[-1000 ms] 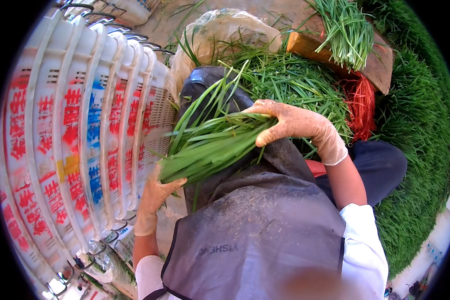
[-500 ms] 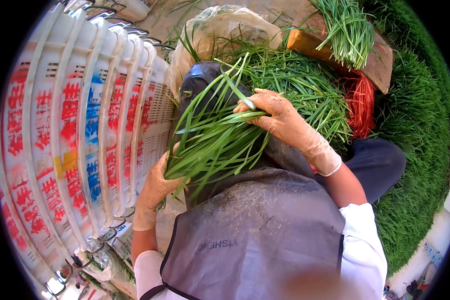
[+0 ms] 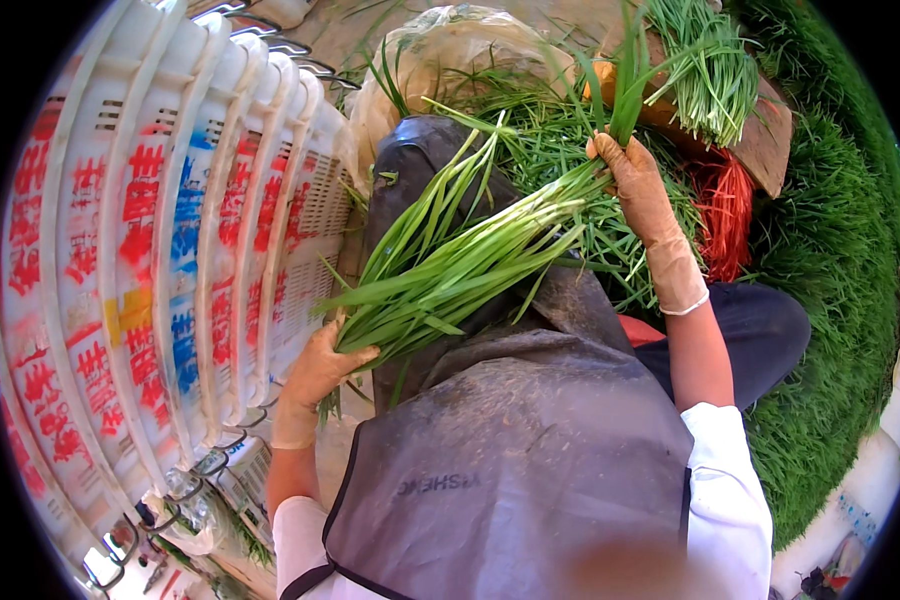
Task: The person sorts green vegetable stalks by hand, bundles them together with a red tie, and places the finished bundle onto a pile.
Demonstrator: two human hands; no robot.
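A loose bunch of garlic chives (image 3: 470, 250), flat green leaves with pale stem ends, lies across my lap above the dark apron (image 3: 530, 440). My gloved left hand (image 3: 320, 370) is closed round its leafy end. At the pale end, my gloved right hand (image 3: 638, 190) grips a few chive leaves (image 3: 628, 85) that point upward and away. Whether those fingers also touch the bunch's stem ends, I cannot tell. Some stems (image 3: 460, 185) stick out apart from the bunch over my knee. A heap of loose chives (image 3: 560, 140) lies beyond it.
Stacked white plastic crates (image 3: 200, 250) with coloured lettering stand at left. A clear plastic bag (image 3: 470, 25) lies at the far side. A chive bundle (image 3: 705, 70) rests on a wooden block (image 3: 770, 140), with red ties (image 3: 722, 215) hanging below. Massed greens (image 3: 830, 300) fill the right.
My right hand has moved right and away from me, and now holds a few leaves upright. The bunch's pale ends now show. My left hand has stayed nearly still.
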